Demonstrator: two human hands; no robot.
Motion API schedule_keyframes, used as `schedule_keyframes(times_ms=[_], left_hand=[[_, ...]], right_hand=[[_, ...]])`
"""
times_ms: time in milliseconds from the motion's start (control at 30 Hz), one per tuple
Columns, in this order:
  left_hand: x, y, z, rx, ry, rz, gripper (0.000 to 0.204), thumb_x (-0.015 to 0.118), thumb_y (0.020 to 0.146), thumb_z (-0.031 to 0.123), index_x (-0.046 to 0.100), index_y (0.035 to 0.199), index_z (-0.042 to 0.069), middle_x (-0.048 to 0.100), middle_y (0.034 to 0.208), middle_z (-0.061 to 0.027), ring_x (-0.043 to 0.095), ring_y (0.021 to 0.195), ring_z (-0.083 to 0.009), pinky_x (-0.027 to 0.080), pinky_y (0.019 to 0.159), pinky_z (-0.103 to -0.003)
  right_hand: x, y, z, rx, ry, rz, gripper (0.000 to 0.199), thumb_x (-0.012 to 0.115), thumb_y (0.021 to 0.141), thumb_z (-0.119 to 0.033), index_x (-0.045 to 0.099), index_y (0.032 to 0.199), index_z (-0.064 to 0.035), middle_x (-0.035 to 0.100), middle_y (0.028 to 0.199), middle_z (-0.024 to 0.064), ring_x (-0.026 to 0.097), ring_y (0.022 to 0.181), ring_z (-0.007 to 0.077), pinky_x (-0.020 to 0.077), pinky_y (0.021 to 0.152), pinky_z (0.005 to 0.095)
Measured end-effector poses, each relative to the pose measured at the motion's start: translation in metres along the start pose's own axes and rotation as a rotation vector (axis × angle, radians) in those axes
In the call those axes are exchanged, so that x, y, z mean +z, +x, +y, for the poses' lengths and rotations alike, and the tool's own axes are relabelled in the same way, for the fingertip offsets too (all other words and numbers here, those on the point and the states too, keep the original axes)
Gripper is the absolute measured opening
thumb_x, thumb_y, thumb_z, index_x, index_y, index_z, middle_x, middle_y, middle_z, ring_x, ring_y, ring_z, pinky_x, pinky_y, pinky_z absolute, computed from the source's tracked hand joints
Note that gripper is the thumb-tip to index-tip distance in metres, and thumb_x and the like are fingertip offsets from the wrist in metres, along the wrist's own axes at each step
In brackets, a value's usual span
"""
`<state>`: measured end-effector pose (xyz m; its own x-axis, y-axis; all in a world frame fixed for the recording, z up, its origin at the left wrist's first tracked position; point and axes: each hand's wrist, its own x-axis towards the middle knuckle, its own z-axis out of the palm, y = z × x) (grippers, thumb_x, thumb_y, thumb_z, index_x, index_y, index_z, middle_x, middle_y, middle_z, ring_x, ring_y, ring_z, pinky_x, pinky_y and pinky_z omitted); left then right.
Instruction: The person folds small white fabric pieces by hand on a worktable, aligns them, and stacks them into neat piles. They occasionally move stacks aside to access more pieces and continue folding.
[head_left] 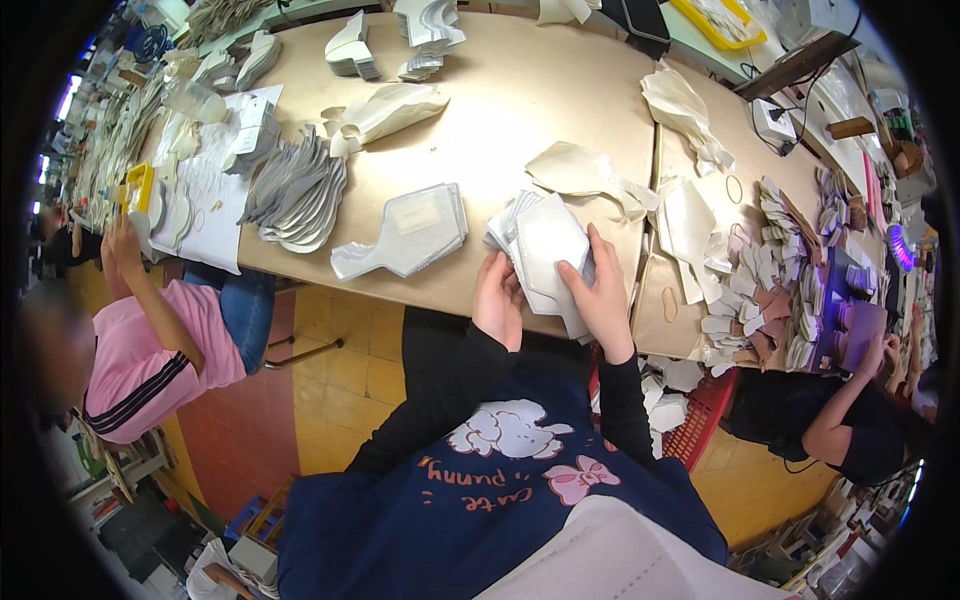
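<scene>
A stack of flat white cut pieces [553, 245] is held at the table's front edge between my two hands. My right hand [598, 295] grips its right side, thumb lying on the top piece. On the left, my left hand [500, 300] curls its fingers against the lower left edge, where several pieces fan out. Left of the stack lies a neat pile of white pieces with a narrow tail [415, 235], a small pale rectangle on top. Beyond my hands rests a cream bundle of pieces [590, 175].
Grey fanned pieces [297, 190] lie farther left, with another cream bundle [390, 112] behind. Many small pieces [750, 305] cover the right side. A red basket [705, 415] with scraps stands below the table. One person in pink [150, 350] works at left, another person [850, 420] at right.
</scene>
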<state>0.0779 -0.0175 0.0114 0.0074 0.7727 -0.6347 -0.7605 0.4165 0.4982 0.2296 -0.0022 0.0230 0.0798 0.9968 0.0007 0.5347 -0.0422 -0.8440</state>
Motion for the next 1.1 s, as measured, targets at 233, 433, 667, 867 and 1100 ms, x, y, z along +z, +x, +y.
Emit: schedule_keyframes(times_ms=[233, 433, 667, 867, 1100], left_hand=[[0.005, 0.011, 0.009, 0.021, 0.244, -0.101, 0.039, 0.054, 0.098, 0.03, 0.046, 0.13, 0.009, 0.055, 0.124, -0.0032, 0.051, 0.111, -0.0135, 0.038, 0.098, -0.03], [0.028, -0.018, 0.006, 0.129, 0.008, -0.206, 0.04, 0.065, 0.091, 0.014, 0.045, 0.124, 0.004, 0.057, 0.118, -0.0079, 0.053, 0.112, -0.0152, 0.04, 0.097, -0.031], [0.034, -0.024, 0.005, 0.191, 0.179, -0.31, 0.048, 0.07, 0.088, 0.007, 0.049, 0.13, 0.001, 0.06, 0.124, -0.0089, 0.056, 0.115, -0.0168, 0.043, 0.099, -0.031], [0.026, -0.026, -0.002, 0.211, 0.245, -0.336, 0.047, 0.069, 0.091, 0.012, 0.049, 0.131, 0.0, 0.059, 0.128, -0.009, 0.056, 0.117, -0.0181, 0.044, 0.101, -0.033], [0.018, -0.011, -0.006, 0.246, 0.21, -0.183, 0.047, 0.069, 0.091, 0.016, 0.05, 0.131, 0.001, 0.059, 0.124, -0.0089, 0.053, 0.115, -0.0154, 0.04, 0.102, -0.031]], right_hand=[[-0.009, 0.008, 0.007, 0.03, 0.145, -0.063, 0.061, 0.074, 0.083, -0.023, 0.051, 0.133, 0.0032, 0.054, 0.121, 0.0161, 0.054, 0.115, 0.0282, 0.0413, 0.098, 0.0348], [-0.013, 0.0, 0.008, 0.076, 0.537, -0.035, 0.063, 0.072, 0.083, -0.016, 0.046, 0.137, 0.0013, 0.053, 0.129, 0.0129, 0.053, 0.116, 0.0223, 0.0399, 0.101, 0.0323], [-0.031, -0.013, 0.006, 0.186, 0.843, -0.097, 0.065, 0.071, 0.08, -0.007, 0.043, 0.138, 0.0007, 0.057, 0.124, 0.0097, 0.053, 0.116, 0.0195, 0.04, 0.101, 0.0317], [-0.014, -0.027, 0.023, 0.014, 0.86, 0.213, 0.064, 0.076, 0.077, -0.005, 0.047, 0.133, -0.0013, 0.058, 0.121, 0.0077, 0.054, 0.114, 0.0175, 0.0405, 0.1, 0.0316], [-0.029, -0.033, 0.026, 0.101, 0.97, 0.257, 0.057, 0.072, 0.083, -0.005, 0.045, 0.133, -0.0014, 0.057, 0.124, 0.0089, 0.053, 0.117, 0.0186, 0.0385, 0.103, 0.0336]])
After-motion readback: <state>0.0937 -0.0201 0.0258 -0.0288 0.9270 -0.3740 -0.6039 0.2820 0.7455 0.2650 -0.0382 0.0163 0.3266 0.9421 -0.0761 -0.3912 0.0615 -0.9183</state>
